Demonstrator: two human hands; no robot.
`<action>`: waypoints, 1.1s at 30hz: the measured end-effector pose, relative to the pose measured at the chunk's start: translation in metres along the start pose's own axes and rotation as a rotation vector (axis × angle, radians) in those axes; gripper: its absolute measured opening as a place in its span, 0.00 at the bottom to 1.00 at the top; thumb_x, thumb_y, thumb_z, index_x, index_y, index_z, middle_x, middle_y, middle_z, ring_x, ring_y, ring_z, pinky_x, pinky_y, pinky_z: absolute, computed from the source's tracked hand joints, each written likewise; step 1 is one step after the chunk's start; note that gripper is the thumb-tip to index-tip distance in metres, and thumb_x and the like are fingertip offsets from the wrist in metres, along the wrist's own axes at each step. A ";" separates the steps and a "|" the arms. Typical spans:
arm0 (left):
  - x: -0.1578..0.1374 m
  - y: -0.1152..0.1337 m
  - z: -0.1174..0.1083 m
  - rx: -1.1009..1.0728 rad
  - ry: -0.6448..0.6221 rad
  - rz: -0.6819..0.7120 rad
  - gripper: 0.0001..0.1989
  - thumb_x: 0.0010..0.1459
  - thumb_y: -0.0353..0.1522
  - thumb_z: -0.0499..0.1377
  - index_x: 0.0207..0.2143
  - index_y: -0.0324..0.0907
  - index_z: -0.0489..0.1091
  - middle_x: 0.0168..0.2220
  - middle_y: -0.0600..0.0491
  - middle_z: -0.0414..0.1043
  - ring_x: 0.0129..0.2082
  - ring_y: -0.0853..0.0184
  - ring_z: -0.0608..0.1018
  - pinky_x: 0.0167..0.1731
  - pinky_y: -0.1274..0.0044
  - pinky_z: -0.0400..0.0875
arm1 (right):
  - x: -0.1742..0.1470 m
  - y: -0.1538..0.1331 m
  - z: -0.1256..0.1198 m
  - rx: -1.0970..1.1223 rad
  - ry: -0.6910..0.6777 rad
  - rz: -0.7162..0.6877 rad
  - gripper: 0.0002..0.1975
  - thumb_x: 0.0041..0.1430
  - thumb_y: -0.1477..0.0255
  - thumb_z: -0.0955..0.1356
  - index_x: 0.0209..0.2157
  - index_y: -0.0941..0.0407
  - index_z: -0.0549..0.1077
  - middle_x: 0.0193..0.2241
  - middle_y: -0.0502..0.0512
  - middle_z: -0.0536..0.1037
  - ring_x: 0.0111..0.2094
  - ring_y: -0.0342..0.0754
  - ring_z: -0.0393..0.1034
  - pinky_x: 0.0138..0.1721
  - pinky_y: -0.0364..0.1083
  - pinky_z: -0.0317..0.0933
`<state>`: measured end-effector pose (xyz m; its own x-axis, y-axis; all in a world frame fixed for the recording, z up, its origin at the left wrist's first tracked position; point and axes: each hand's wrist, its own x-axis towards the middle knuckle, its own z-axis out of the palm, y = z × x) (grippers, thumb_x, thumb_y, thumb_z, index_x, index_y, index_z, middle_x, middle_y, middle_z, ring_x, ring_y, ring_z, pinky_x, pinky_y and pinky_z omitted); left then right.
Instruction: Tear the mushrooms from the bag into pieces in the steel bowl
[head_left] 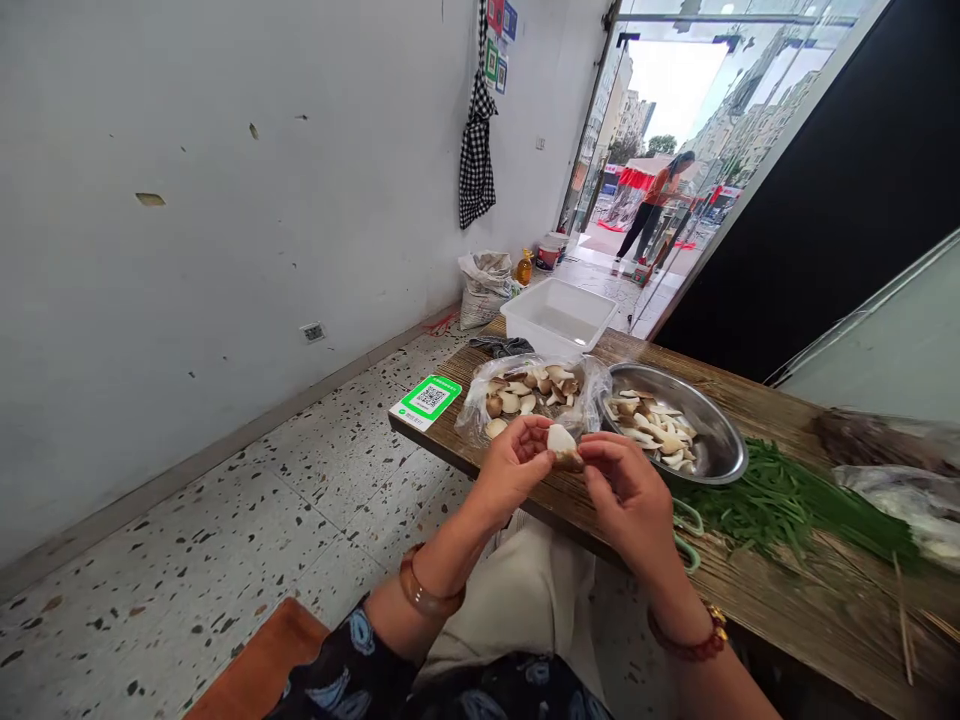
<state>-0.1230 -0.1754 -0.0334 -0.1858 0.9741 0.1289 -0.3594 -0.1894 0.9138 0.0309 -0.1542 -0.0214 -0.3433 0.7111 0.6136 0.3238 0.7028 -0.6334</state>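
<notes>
Your left hand [517,462] and right hand [628,488] pinch one mushroom piece [562,440] — over worktop's [780,420] near edge — plastic bag [474,405], metal bowl [720,435] just beyond.

Your dark wooden table [787,610] has a green-and-white QR-code card [429,400] at its left corner. Just beyond, you have a clear plastic bag [598,380] of mushrooms [510,402], with a dark cloth [501,347] and a white tub [559,318] behind it. Just right of the bag stands a metal bowl [721,440] of cut pieces [656,428]; nearer you are green scissor-like handles [690,517], then long green leaves [769,500] and, farther right, crumpled clear plastic [911,490].
</notes>
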 end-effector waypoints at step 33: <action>-0.005 -0.003 0.012 0.050 -0.100 -0.115 0.05 0.46 0.30 0.59 0.29 0.39 0.69 0.25 0.54 0.72 0.25 0.71 0.73 0.29 0.78 0.67 | -0.001 0.008 0.007 0.630 0.002 0.598 0.10 0.52 0.66 0.70 0.34 0.57 0.75 0.28 0.52 0.78 0.24 0.45 0.70 0.29 0.47 0.67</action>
<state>-0.1104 -0.1783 -0.0319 -0.0528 0.9969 0.0578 -0.3264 -0.0719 0.9425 0.0279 -0.1492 -0.0304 -0.2693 0.9584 0.0951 -0.0995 0.0705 -0.9925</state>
